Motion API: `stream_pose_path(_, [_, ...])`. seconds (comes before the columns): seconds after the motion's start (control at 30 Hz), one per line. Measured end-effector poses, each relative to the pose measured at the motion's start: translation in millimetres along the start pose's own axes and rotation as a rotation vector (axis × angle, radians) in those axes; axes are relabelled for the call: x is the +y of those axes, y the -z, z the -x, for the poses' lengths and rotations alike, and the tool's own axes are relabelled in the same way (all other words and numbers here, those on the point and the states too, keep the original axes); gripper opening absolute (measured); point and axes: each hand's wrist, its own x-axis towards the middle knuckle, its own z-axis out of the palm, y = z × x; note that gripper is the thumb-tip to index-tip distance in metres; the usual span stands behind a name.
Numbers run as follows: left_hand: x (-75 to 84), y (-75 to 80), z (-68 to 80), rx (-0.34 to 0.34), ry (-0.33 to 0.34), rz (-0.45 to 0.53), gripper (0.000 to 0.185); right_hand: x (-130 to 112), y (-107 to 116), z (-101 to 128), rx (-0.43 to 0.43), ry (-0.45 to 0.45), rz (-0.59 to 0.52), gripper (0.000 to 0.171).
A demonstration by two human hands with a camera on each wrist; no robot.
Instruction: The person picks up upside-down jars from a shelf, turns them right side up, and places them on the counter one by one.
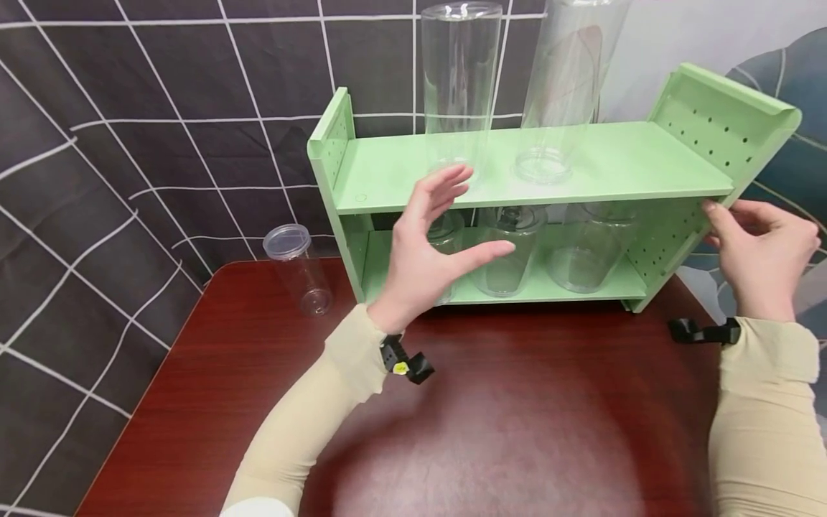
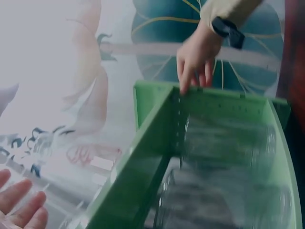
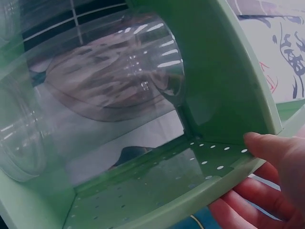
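A green two-tier shelf (image 1: 394, 169) with perforated side panels stands on the table. My right hand (image 1: 765, 251) grips its right side panel just under the upper board; in the right wrist view the thumb (image 3: 269, 145) lies inside and the fingers curl beneath the panel's edge. In front of the shelf, my left hand (image 1: 420, 251) is held with thumb and fingers spread wide, holding nothing. Two tall clear jars (image 1: 461, 79) (image 1: 571, 79) stand on the upper board. Several clear jars (image 1: 507, 262) sit on the lower tier, one partly hidden behind the left hand.
A smaller clear jar with a lid (image 1: 288, 243) stands on the dark red table (image 1: 491, 416), left of the shelf. Behind is a dark wall covering (image 1: 213, 143) with white grid lines. A patterned hanging (image 1: 795, 93) is at the right.
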Motion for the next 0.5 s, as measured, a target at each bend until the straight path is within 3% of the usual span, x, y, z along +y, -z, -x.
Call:
stream_pose_path(0.13, [21.6, -17.1, -10.9, -0.076, 0.152, 0.041, 0.082, -0.8, -3.3, 3.0, 0.037, 0.0, -0.008, 0.027])
stream_pose_path(0.23, [30.3, -27.9, -17.9, -0.148, 0.26, 0.02, 0.085, 0.5, -5.0, 4.5, 0.067, 0.0, -0.032, 0.024])
stream_pose_path(0.3, [30.6, -35.0, -21.8, -0.183, 0.32, -0.007, 0.088, 2.4, -6.1, 5.4, 0.088, 0.007, -0.04, 0.023])
stream_pose_path(0.5, [13.0, -52.1, -39.4, -0.209, 0.407, -0.129, 0.107, 6.6, -9.3, 7.8, 0.126, 0.045, 0.02, 0.025])
